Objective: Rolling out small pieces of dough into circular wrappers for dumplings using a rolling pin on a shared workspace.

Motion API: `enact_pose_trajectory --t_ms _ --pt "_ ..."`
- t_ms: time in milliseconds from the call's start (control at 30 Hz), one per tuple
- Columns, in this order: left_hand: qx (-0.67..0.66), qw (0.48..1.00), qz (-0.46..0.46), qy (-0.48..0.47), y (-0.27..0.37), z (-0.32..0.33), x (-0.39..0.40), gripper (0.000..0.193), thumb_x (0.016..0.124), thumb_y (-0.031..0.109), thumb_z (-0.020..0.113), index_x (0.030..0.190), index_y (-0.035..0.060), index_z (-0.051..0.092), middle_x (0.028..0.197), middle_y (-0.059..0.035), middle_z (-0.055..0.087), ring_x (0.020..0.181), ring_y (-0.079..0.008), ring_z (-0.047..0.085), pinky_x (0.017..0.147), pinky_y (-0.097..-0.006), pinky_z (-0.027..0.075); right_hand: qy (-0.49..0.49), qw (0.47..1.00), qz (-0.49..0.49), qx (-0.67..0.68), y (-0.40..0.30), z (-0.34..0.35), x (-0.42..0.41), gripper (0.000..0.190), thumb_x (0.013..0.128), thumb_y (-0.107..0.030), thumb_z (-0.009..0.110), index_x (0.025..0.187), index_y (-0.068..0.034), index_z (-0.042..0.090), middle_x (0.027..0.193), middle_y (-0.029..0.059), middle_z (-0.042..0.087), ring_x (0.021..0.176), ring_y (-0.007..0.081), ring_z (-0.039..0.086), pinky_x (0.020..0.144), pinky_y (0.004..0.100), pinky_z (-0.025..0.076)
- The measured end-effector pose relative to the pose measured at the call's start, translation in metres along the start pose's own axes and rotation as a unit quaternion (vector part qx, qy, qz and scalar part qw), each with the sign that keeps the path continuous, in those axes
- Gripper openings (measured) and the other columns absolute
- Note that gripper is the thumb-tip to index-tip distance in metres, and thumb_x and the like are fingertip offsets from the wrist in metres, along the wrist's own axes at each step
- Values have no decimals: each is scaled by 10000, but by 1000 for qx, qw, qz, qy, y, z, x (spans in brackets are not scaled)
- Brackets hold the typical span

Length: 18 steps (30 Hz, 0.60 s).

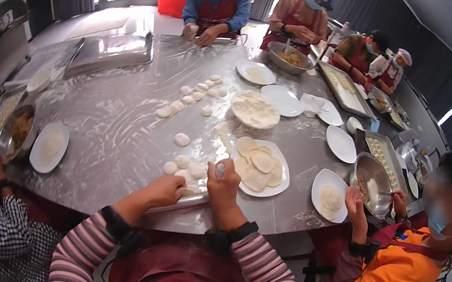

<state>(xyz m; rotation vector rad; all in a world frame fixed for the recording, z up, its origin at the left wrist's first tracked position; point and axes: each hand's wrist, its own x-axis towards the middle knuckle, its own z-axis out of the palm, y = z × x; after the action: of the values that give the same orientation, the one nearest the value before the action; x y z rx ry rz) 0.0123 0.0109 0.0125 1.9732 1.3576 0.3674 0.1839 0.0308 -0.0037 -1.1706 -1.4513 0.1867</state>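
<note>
My right hand (223, 187) is closed around a small rolling pin (220, 170), whose rounded grey end sticks up past the fingers. Close beside it, my left hand (165, 189) pinches what looks like the edge of a flat piece of dough (188, 193), mostly hidden by the fingers. Both hands are over a shiny metal surface (193, 201) at the table's near edge. Several floured dough pieces (182, 161) lie just beyond my hands, with a single dough disc (182, 139) farther off. Right of my right hand, a white plate (283, 182) bears stacked round dough wrappers (262, 161).
A plate of flour (256, 109) and rows of dough pieces (187, 99) occupy the middle of the steel table (99, 120). At right, a co-worker (397, 268) handles a filling bowl (362, 166). Another person's checked sleeve (10, 221) is at left. Several people stand across the table.
</note>
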Motion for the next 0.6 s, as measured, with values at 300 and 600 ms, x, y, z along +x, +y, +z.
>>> enact_pose_trajectory --t_ms 300,600 --pt "-32 999 -15 -34 -14 -1 -21 200 789 171 570 903 8 596 883 -217 620 875 -371 590 755 -429 450 -24 998 42 35 -23 -51 -50 205 737 -61 702 792 -48 505 591 140 525 497 339 545 465 399 418" --pt "-28 999 -3 -41 -13 0 -6 168 793 120 552 909 -1 564 851 -200 614 824 -326 599 724 -405 450 -42 998 37 -14 -12 -25 -23 203 739 -30 686 795 -49 492 634 146 537 526 317 547 483 394 410"
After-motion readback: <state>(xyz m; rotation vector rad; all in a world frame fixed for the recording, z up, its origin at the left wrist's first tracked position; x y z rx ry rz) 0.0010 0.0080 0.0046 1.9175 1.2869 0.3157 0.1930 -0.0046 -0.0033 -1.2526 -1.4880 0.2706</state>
